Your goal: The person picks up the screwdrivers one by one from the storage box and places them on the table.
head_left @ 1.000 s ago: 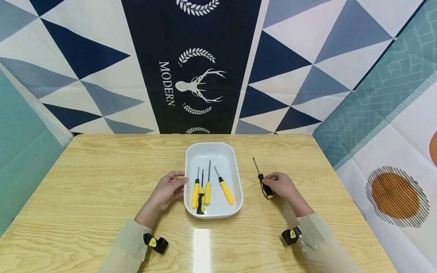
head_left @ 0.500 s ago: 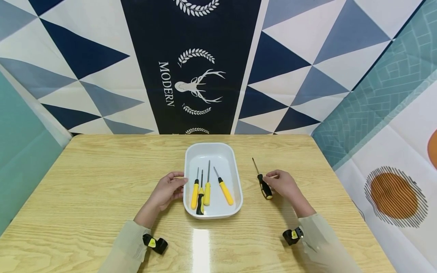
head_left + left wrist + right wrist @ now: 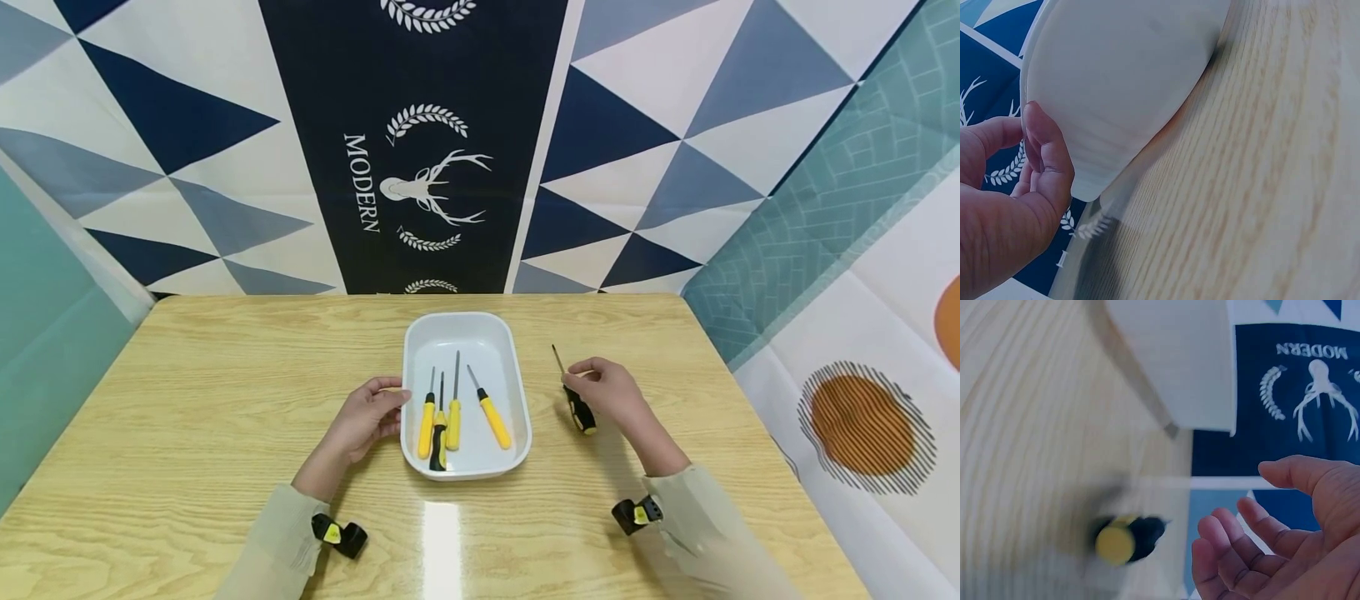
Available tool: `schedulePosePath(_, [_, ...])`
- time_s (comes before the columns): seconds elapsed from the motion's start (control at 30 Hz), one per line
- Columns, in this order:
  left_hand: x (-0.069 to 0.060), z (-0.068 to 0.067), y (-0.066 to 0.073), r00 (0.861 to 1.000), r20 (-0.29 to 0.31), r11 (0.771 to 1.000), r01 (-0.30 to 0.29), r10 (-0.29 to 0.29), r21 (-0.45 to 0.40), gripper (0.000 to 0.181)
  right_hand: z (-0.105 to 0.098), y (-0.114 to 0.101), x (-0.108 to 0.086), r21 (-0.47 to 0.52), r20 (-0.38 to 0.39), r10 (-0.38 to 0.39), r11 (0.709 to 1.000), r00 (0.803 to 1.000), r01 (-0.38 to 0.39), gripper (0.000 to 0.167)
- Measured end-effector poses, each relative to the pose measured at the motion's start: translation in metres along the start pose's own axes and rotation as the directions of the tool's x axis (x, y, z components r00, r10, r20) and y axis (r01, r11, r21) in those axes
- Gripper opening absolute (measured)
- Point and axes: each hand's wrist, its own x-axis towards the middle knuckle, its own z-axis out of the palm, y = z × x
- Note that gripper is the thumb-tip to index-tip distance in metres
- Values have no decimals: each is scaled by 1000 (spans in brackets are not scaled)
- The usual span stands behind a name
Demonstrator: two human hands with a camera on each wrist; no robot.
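Note:
My left hand (image 3: 365, 419) pinches the left rim of a white tray (image 3: 517, 392), thumb on top; the left wrist view shows the same hand (image 3: 1029, 187) at the edge of the tray (image 3: 1116, 75). In the tray lie several screwdrivers, among them a separate yellow-handled one (image 3: 495, 422) and a black-and-yellow one (image 3: 438, 442). Right of the tray, a black-handled screwdriver (image 3: 580, 410) rests on the table. My right hand (image 3: 611, 393) is just over its upper part; in the right wrist view this hand (image 3: 1279, 531) has thumb and fingers apart, not touching the screwdriver (image 3: 1116, 544).
The wooden table (image 3: 225, 400) carries the tray near its middle. Behind its back edge hangs a patterned cloth (image 3: 442, 83) with triangles and a deer print. A black camera sits on each wrist, the left one (image 3: 341, 535) and the right one (image 3: 636, 515).
My right hand has moved slightly up and left, from beside the black handle to over its upper part. The screwdriver and my left hand on the tray look unchanged.

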Motion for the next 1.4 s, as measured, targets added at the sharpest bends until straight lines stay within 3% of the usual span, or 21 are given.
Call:
schedulePosePath(0.3, [-1, 0, 0, 1000, -2, 1000, 7, -7, -3, 44, 15, -30, -5, -5, 1, -48, 999, 999, 48, 36])
schedulePosePath(1.4, [-1, 0, 1, 1000, -3, 1000, 4, -4, -1, 45, 70, -74, -15, -1, 64, -79, 997, 995, 79, 27])
